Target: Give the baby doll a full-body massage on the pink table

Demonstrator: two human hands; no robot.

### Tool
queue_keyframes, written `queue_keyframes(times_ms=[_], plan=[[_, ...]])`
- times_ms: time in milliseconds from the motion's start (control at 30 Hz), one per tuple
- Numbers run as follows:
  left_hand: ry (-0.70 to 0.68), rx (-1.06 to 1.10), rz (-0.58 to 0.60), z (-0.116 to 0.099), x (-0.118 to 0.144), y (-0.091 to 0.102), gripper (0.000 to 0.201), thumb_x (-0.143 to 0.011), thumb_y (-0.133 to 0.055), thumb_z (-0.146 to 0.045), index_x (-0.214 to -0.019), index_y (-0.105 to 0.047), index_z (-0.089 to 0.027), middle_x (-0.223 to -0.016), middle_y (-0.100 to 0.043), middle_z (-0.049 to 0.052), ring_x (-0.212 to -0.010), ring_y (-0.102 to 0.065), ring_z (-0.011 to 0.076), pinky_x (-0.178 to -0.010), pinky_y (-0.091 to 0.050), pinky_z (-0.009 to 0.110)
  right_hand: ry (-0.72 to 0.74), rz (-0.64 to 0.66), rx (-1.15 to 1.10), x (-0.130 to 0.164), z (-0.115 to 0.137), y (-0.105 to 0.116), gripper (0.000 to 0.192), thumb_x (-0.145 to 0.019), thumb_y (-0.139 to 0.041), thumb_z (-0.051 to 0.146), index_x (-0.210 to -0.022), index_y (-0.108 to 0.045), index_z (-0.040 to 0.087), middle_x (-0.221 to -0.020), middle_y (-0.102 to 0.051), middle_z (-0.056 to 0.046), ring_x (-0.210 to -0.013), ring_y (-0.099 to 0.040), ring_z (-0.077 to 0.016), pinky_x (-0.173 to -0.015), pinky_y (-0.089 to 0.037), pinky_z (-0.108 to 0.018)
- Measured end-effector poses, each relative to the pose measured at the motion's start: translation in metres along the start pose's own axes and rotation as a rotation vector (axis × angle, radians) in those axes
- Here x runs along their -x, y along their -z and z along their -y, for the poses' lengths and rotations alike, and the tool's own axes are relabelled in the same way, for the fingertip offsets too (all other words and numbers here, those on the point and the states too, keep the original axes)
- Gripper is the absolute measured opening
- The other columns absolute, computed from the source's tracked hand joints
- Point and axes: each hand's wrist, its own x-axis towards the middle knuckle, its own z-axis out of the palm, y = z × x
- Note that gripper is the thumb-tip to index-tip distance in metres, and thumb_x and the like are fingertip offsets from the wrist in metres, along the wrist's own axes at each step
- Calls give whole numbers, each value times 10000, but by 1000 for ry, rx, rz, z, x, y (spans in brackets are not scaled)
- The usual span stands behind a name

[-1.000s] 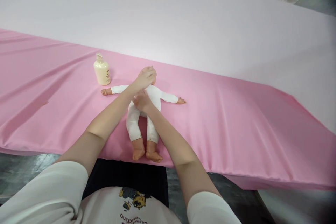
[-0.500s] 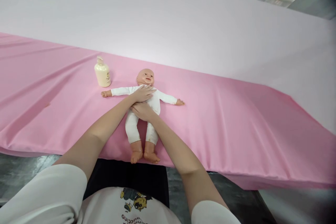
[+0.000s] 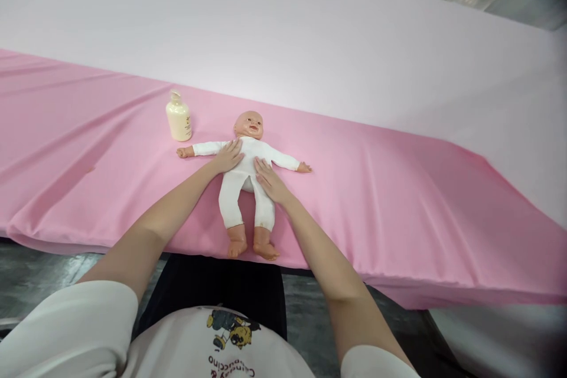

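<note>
**Two flat hands on a doll**

Head view: the doll [image 3: 246, 174] lies face-up near the desk's [image 3: 398, 212] front edge. Left hand [image 3: 228, 156] and right hand [image 3: 268, 180], both spread flat, press its torso sides. A bottle [image 3: 178, 116] stands just beyond its arm.

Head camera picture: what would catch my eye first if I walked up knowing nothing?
A baby doll in a white suit, lying face up with arms spread on the pink cloth, near its front edge. The person's left hand and right hand lie flat on either side of its torso. A cream pump bottle stands upright behind the doll's outstretched arm, apart from it.
</note>
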Motion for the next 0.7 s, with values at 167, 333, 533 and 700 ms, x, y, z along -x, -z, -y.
queue_keyframes(times_ms=[167,333,533,700], plan=[[141,-32,42,-28,18,5,755,-1035,-311,-489,-1599,-190,-2,-1684,-142,285,-1592,-122,400,-1250,-193,620,-97,-7,74,-24,2,-3,697,-1050,-181,521,-1647,-166,163,-1731,-123,-103,-1624,-59,-285,-1299,-117,-595],[77,-140,96,-56,29,6,868,-960,-437,-467,-1595,-149,49,-1683,-87,303,-1597,-73,402,-1267,-142,614,-95,-62,167,-63,-1,-1,651,-1047,-167,413,-1622,-260,123,-1719,-196,-124,-1625,-83,-265,-1298,-147,-572],[-19,-175,120,-57,29,2,911,-899,-499,-443,-1577,-188,81,-1678,-114,307,-1597,-90,388,-1292,-137,526,106,-78,194,-82,-8,0,633,-1032,-180,368,-1575,-383,113,-1666,-355,-112,-1609,-189,-228,-1316,-139,-513],[54,-89,37,-54,26,-1,736,-963,-364,-328,-1612,-194,-27,-1712,-142,191,-1608,-127,308,-1301,-140,508,-124,-108,199,-76,-11,-5,650,-1031,-216,397,-1615,-286,121,-1711,-235,-103,-1615,-158,-273,-1304,-162,-538]])
